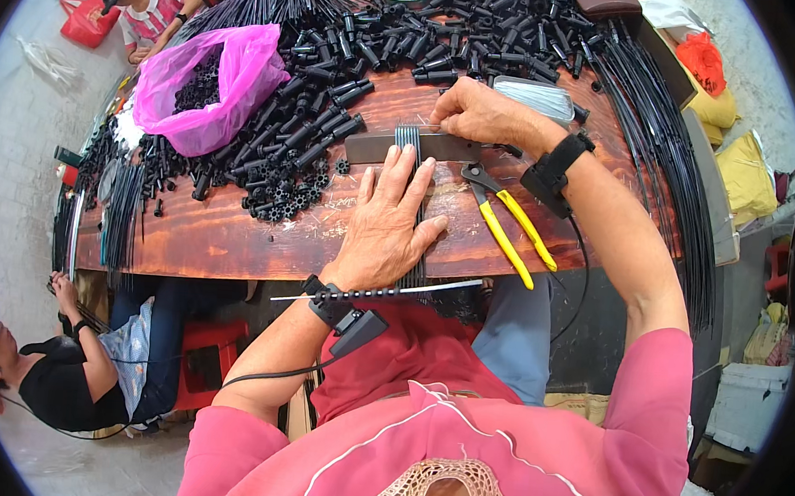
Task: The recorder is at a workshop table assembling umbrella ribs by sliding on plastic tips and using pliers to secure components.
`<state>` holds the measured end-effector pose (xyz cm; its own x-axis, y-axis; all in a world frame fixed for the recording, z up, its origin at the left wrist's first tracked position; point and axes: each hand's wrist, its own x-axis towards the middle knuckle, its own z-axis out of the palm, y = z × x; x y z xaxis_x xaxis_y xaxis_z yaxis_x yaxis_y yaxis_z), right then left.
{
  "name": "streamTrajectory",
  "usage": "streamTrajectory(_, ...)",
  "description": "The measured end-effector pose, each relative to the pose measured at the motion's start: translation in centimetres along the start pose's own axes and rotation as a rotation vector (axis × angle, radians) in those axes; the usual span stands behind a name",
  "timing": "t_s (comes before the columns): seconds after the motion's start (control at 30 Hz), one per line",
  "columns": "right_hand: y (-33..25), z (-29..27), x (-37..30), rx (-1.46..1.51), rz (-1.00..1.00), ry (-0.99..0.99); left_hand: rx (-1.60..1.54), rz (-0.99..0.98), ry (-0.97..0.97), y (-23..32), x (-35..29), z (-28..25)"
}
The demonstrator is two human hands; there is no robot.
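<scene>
One pink bag point(255, 63) — small black gears point(198, 88) inside. One clear tray point(570, 114) — pale pins point(530, 97) inside, near the right wrist. Black rods point(407, 136): row lying across a metal bar point(368, 148), beneath the left hand point(382, 233), fingers spread flat. Right hand point(485, 116): fingertips pinched together by the bar; cannot tell whether they hold a pin.

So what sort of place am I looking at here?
Probably a small hand-assembly workshop: a wooden table is heaped with loose black tubes, a bundle of thin dark rods lies under the left hand, and yellow-handled pliers lie close by.
</scene>
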<state>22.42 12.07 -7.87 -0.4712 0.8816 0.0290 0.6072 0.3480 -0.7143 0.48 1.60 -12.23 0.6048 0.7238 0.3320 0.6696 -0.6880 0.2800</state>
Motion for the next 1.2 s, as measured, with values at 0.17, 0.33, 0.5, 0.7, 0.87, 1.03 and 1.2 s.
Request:
streamTrajectory(0.17,-0.2,-0.1,-0.2,-0.015,0.012,0.044,0.002,-0.002,-0.01,-0.2,0.0,0.0)
streamTrajectory(0.33,-0.3,-0.2,0.4,-0.067,0.032,-0.073,0.001,0.0,-0.011,-0.2,-0.1,0.1)
streamTrajectory(0.5,0.2,0.5,0.9,-0.101,-0.072,0.046,0.011,0.007,-0.02,-0.3,0.0,0.2)
streamTrajectory(0.7,-0.9,2.2,2.1,-0.126,-0.059,0.226,0.021,-0.007,-0.043,-0.2,0.0,0.1)
streamTrajectory(0.87,-0.7,2.0,1.8,-0.252,-0.082,0.31,0.027,-0.014,-0.045,-0.2,0.0,0.1)
streamTrajectory(1.03,0.8,-4.5,-2.7,-0.358,0.111,0.477,0.038,-0.024,0.004,-0.4,-0.4,0.1)
streamTrajectory(1.2,3.9,-7.3,-5.7,-0.483,0.312,0.446,0.057,-0.001,0.005,-0.5,-0.3,0.4)
